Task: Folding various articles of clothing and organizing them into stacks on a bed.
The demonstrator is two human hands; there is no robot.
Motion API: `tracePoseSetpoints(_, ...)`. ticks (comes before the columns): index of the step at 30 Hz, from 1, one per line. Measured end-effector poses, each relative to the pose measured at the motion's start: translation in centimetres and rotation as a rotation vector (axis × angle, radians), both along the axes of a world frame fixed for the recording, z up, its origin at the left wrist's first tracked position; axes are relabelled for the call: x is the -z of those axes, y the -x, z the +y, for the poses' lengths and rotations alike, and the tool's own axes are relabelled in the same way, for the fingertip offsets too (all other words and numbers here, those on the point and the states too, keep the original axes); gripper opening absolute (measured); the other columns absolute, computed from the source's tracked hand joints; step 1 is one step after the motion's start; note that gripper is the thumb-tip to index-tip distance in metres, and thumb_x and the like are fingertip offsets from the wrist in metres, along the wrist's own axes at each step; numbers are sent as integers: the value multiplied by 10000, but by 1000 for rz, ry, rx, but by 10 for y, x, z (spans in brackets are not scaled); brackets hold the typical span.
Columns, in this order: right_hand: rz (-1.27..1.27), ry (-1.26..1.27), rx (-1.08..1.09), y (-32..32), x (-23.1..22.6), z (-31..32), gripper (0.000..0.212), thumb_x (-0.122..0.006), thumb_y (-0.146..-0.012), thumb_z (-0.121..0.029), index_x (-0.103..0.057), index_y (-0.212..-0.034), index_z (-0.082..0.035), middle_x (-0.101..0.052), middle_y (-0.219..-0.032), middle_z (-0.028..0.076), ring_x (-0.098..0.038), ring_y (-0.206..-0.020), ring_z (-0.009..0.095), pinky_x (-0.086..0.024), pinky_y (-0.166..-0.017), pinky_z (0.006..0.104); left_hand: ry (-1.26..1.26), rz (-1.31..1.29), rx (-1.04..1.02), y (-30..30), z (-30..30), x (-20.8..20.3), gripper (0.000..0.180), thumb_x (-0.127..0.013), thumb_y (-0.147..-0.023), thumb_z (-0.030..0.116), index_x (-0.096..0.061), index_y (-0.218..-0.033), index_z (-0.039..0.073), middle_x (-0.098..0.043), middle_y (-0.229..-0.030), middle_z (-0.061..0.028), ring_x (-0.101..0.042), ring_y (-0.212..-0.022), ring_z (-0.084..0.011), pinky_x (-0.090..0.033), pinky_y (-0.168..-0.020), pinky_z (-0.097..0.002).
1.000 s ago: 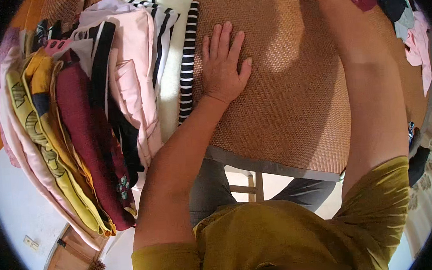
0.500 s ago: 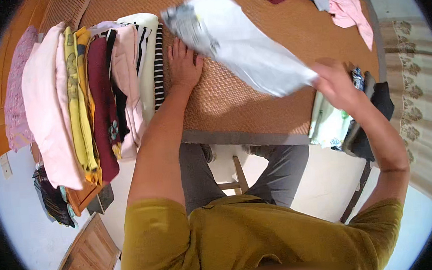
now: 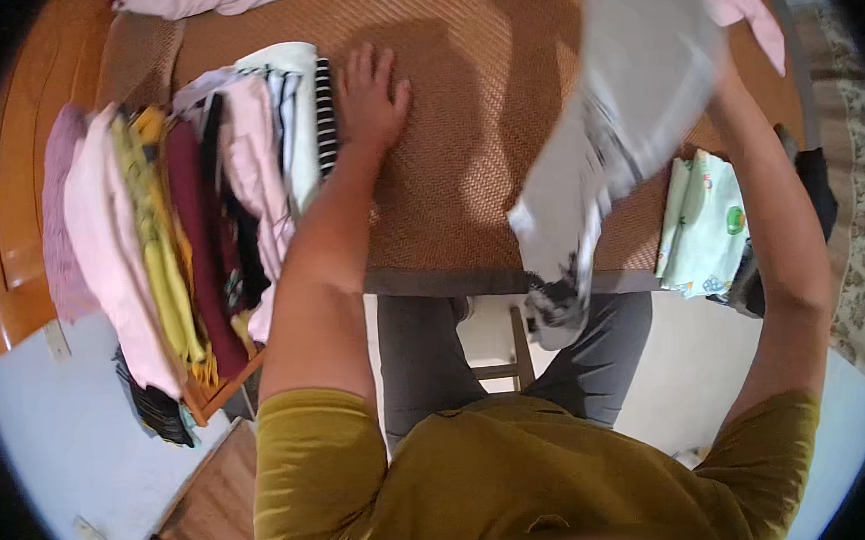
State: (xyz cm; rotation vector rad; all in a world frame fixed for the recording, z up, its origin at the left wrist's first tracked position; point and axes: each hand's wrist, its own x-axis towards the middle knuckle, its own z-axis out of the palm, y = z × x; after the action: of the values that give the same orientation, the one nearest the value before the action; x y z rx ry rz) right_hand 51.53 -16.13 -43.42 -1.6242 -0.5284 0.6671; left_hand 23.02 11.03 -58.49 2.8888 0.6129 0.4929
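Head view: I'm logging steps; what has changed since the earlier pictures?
Now the right hand holds a pale garment not in view a second ago. In the last half second that hand moved farther away and the garment's dark-patterned end swung toward the person, over the near edge of the mat. The left hand stays flat on the mat beside the striped garment.

Pale grey garment (image 3: 649,64), thin-looking and unfolded. Hangs in a long slanting swathe in front of the right half of the brown woven mat (image 3: 455,168). Runs out of view at the broad upper end, narrows downward, and dangles past the mat's near edge with the lower tip. Bears a black-and-grey patch (image 3: 557,303) at that tip, too blurred to make out. Shows creases and dark streaks midway. Unclear whether touching the near edge.
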Motion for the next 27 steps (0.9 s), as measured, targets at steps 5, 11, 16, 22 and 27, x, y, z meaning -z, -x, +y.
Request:
tracePoseSetpoints(5, -758, 224, -248, 11, 75, 63, 302, -450, -880, -196, -542, -1126, -47, -561, -1056, 211, -546, -1012, 250, -419, -886, 378, -181, 12, -82, -55, 53, 4, 505, -482, -845, 354, -433, -1281, 105, -351, -1356, -170, -281, -1279, -340, -181, -1058, -480)
tracePoseSetpoints(11, -1188, 377, -420, -14, 110, 72, 472, -521, -812, -260, -479, -1224, -35, -412, -1295, 184, -358, -1220, 333, -212, -1052, 469, -122, 10, -132, -77, 82, 10, 523, -453, -856, 375, -409, -1300, 104, -344, -1361, -175, -272, -1285, -345, -171, -1057, -489)
tracePoseSetpoints(16, -1316, 362, -40, -89, 118, 90, 438, -542, -756, -243, -536, -1146, -44, -478, -1219, 190, -414, -1148, 341, -304, -978, 433, -100, 11, -126, -94, 87, 14, 526, -475, -847, 376, -416, -1288, 95, -356, -1343, -191, -298, -1264, -352, -187, -1045, -497)
tracePoseSetpoints(22, -1073, 795, -77, -173, 153, 100, 330, -532, -735, -226, -591, -1013, -56, -606, -877, 171, -543, -889, 361, -413, -808, 474, -101, 68, -68, -102, 92, 3, 502, -492, -859, 340, -413, -1280, 77, -385, -1282, -224, -371, -1179, -370, -272, -986, -481)
tracePoseSetpoints(27, -1194, 620, -51, -201, 178, 99, 251, -554, -787, -235, -610, -977, -80, -622, -798, 115, -575, -791, 330, -434, -753, 457, 17, 142, 14, -128, 135, -29, 232, -605, -790, 184, -564, -983, 62, -522, -1055, -176, -483, -966, -355, -389, -835, -428)
